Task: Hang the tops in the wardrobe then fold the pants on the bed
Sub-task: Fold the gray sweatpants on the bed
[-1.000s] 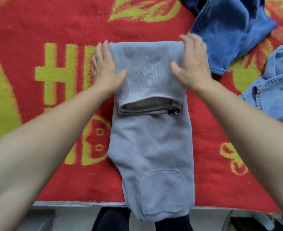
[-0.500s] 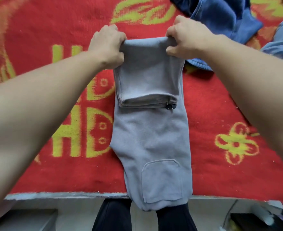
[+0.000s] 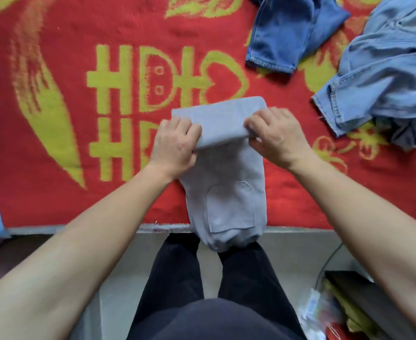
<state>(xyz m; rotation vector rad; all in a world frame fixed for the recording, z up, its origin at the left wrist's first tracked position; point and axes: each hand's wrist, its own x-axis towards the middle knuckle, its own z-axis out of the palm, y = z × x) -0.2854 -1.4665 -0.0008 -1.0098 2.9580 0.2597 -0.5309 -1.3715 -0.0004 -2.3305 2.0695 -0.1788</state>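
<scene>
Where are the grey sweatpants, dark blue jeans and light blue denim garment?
grey sweatpants [image 3: 229, 209]: head view, patch pocket.
dark blue jeans [image 3: 283, 38]: head view, leg above hem.
light blue denim garment [image 3: 386, 69]: head view, middle.

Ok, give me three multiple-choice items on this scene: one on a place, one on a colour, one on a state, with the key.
1. The dark blue jeans lie: A) under the grey sweatpants; B) beyond them, to the right; C) on the floor.
2. The blanket is: A) plain white; B) green-striped; C) red with yellow-green pattern.
3. The left hand and right hand: A) both grip the sweatpants' fold; B) lie flat; C) hang idle.
Key: B, jeans lie apart at top right; C, red ground, yellow-green figures; A, fingers curl round the fold.
</scene>
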